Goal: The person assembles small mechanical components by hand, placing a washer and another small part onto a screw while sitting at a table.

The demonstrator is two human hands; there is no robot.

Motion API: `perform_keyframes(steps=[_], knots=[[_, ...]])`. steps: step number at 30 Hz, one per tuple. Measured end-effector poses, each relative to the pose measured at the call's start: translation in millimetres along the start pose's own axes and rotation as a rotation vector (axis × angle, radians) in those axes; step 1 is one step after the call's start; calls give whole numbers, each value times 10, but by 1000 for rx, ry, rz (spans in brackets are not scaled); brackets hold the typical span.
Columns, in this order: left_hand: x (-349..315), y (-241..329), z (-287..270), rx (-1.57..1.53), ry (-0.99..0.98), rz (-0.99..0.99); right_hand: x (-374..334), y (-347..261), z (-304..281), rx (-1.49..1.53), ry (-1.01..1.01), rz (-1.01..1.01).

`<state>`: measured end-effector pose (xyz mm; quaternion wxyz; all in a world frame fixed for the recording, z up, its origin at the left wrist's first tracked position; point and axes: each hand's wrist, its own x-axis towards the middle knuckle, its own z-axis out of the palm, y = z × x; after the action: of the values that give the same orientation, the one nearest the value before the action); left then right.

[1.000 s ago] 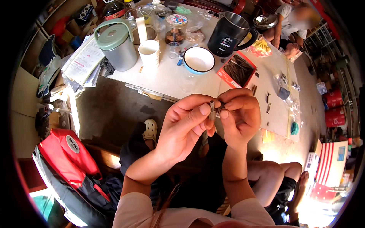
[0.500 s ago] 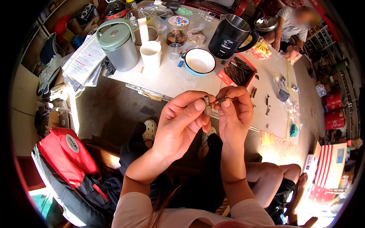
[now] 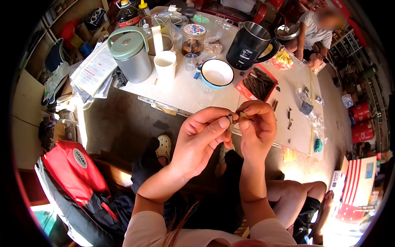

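Pinching hands (image 3: 197,140) (image 3: 260,131) hold slim cylinder (image 3: 230,122), thin dark piece (image 3: 247,118).

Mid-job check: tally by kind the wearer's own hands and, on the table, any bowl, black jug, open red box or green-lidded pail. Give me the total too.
Hands: 2, left hand and right hand
Bowl: 1
Black jug: 1
Red box: 1
Pail: 1
Total: 6

Strong sunlight (image 3: 310,166) brightens the grey floor (image 3: 119,117) at right; stocked shelving (image 3: 372,92) lines that side, and a dark red armchair (image 3: 259,13) stands beyond the pale surface (image 3: 185,98).
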<state>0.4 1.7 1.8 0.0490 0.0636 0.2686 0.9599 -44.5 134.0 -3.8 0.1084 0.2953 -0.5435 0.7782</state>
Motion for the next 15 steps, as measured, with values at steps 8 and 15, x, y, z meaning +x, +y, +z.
perform_keyframes(steps=[8,15], knots=[[34,-5,-26,-7,-20,-82,10,-8,-62,19,-50,60],[109,-102,-27,30,74,-45,36,86,-109,566,321,464]])
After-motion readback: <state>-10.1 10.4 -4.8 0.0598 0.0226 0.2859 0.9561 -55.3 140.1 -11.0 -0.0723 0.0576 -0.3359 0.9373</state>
